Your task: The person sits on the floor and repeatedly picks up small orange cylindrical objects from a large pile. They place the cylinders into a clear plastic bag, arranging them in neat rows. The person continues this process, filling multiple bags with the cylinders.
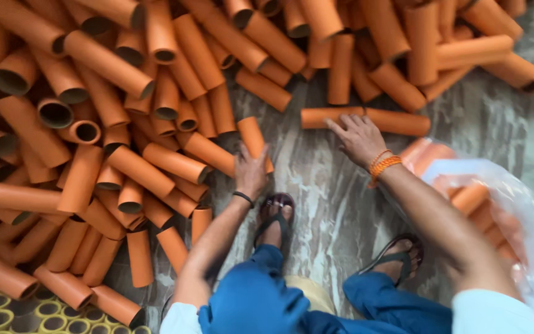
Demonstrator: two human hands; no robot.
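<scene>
The left hand (251, 173) is wrapped around a short orange tube (255, 143) at the edge of the heap on the marble floor (322, 185) — light, stiff, hollow by the look of it, best gripped mid-length. The right hand (358, 137), fingers spread flat, presses on a longer tube (332, 117) — arm stretched forward.

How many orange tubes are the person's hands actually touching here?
2. The left hand grips a short orange tube by the pile; the right hand rests on a long floor tube.
</scene>
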